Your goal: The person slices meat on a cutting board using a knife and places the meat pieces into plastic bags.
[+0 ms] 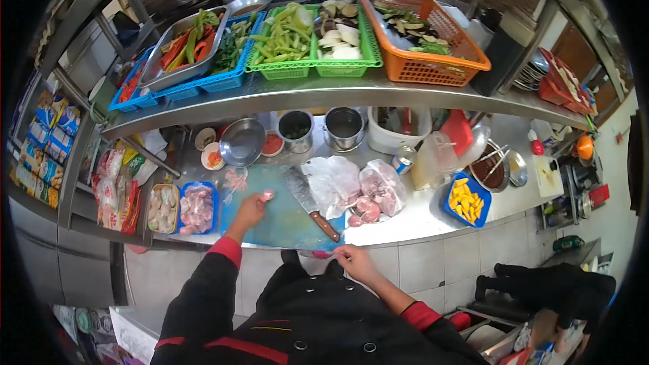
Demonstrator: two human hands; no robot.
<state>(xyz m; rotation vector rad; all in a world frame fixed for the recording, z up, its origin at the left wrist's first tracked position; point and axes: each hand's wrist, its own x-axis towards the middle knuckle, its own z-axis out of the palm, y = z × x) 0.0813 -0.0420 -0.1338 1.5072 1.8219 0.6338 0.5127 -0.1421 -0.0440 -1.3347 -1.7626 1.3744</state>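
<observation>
A small, round, pale pink piece of meat (268, 194) sits in the closed fingertips of my left hand (250, 211), over the left part of the blue-green cutting board (270, 226). At the board's front edge my right hand (356, 263) is closed in a pinch; what its fingers hold is too small to make out. Between the hands, a cleaver (299, 188) with a brown wooden handle lies slantwise on the board. Behind it rests a whitish plastic bag (331, 179), beside a clear bag of pink meat (380, 189). Pale scraps (234, 180) lie at the board's far left.
Left of the board stand a blue tray of raw meat (197, 208) and a smaller tray (163, 208). Metal pots (343, 128) line the back under a shelf (324, 91) bearing vegetable baskets. A blue container of yellow pieces (467, 201) stands right. Another person (554, 290) is at lower right.
</observation>
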